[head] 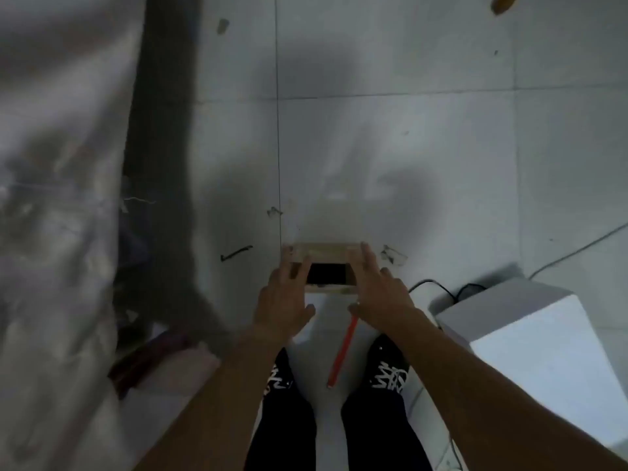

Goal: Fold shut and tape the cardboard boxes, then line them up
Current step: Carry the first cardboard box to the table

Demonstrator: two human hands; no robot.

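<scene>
A small brown cardboard box (325, 250) sits on the pale tiled floor in front of me, its top open and dark inside. My left hand (283, 299) lies over the box's left side with fingers spread along the left flap. Over the right side, my right hand (382, 294) has its fingers stretched out to the far right corner. Both hands press on the flaps; the box's side walls are hidden under them. The picture is blurred.
A red stick-like object (341, 351) lies on the floor between my feet. A white block (530, 331) stands at the right with a black cable (438, 287) beside it. Crumpled plastic sheeting (57, 198) covers the left. Small scraps litter the tiles.
</scene>
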